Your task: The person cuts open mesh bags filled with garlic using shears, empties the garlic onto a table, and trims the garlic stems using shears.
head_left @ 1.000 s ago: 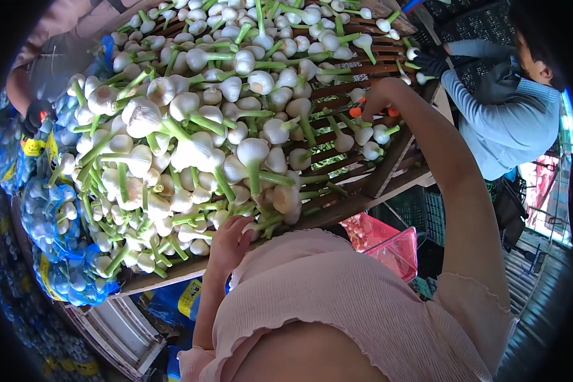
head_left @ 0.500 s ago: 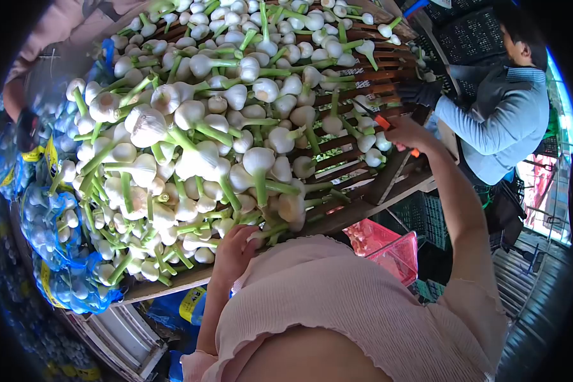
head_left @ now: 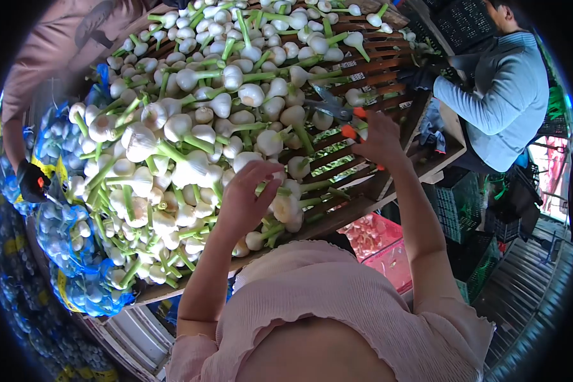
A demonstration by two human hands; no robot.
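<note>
My right hand [head_left: 379,140] grips a pair of orange-handled shears [head_left: 339,111], its blades spread and pointing left above the slats. Over the near part of the garlic heap [head_left: 191,172], my left hand [head_left: 245,194] reaches in with thumb and fingers apart. A green stem shows in the gap between them, but the fingers do not look closed on it. Closest to that hand are a white garlic bulb [head_left: 269,142] with its stem and a large browned bulb [head_left: 286,207] by the table's edge.
The slatted wooden table [head_left: 325,162] carries the garlic. Blue net bags [head_left: 63,235] of bulbs hang at the left, where another person's gloved hand [head_left: 33,181] holds a tool. A co-worker [head_left: 496,95] in light blue stands right. A pink crate [head_left: 388,261] sits below the near edge.
My left hand has risen from the table's near edge to above the bulbs, its fingers spreading. My right hand has moved left with the shears. The gloved hand at left has come lower.
</note>
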